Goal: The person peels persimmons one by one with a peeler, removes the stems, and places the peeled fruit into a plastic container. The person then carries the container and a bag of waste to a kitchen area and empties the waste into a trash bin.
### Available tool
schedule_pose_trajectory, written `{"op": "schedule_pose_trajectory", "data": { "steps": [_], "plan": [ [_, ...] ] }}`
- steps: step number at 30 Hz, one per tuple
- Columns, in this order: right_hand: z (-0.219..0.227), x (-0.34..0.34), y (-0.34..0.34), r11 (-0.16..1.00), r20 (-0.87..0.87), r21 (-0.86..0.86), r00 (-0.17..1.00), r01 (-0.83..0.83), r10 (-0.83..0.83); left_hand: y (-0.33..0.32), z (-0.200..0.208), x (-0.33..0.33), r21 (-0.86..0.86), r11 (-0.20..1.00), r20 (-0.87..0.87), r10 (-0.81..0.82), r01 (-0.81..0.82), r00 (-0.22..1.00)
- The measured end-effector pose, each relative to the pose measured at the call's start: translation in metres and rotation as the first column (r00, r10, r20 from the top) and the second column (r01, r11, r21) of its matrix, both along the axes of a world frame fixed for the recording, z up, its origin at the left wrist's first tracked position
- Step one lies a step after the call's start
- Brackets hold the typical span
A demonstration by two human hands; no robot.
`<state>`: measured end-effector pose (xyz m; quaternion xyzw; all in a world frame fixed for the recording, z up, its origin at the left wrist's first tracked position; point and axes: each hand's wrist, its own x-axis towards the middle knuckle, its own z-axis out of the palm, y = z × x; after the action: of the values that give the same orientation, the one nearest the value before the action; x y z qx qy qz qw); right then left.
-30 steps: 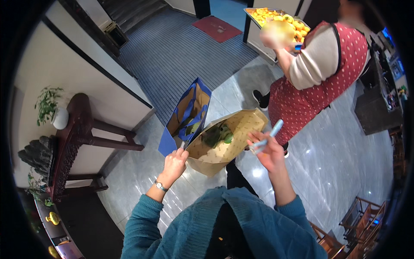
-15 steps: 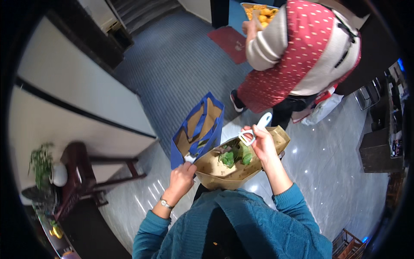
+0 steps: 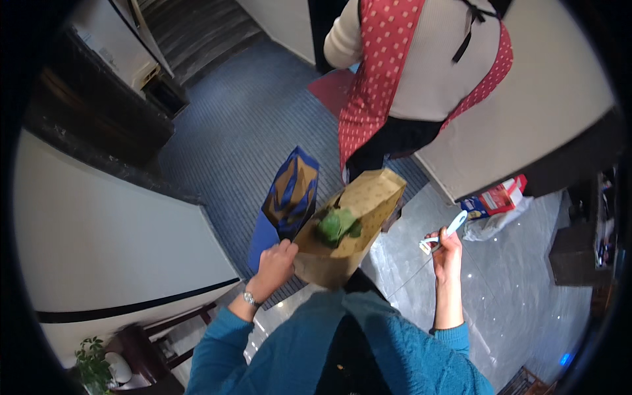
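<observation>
My left hand is closed on the rims of two bags side by side: a brown paper bag and a blue bag with a tan inside. A leafy green vegetable lies inside the open paper bag; whatever is under it is hidden. Out to the right, apart from both bags, my right hand grips a white peeler, its handle pointing up and its blade end toward the left.
Ahead stands a person in a red patterned apron, facing away. A red and blue package and a clear plastic bag lie at right by the wall. A potted plant and dark wooden stand are at lower left.
My right hand has moved from over the paper bag out to the right with the peeler. The person ahead has turned away, and the yellow food they carried is out of sight.
</observation>
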<state>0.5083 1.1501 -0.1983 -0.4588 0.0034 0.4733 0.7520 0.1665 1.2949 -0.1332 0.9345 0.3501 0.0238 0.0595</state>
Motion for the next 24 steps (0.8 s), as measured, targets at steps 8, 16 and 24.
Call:
{"op": "schedule_pose_trajectory", "data": {
  "steps": [8,16,24],
  "plan": [
    [-0.036,0.046,-0.069,0.899,0.691,-0.228,0.588,-0.374,0.420,-0.129,-0.060,0.107,0.116,0.976,0.064,0.176,-0.183,0.982],
    [-0.084,0.020,-0.031,0.903,0.953,-0.295,-0.170,-0.312,0.253,-0.104,-0.154,0.118,0.166,0.971,0.190,0.141,-0.173,0.972],
    [-0.047,-0.033,-0.073,0.797,0.847,-0.532,-0.197,-0.287,0.494,-0.111,-0.125,0.090,0.069,0.998,0.275,-0.025,0.006,0.961]
  ]
}}
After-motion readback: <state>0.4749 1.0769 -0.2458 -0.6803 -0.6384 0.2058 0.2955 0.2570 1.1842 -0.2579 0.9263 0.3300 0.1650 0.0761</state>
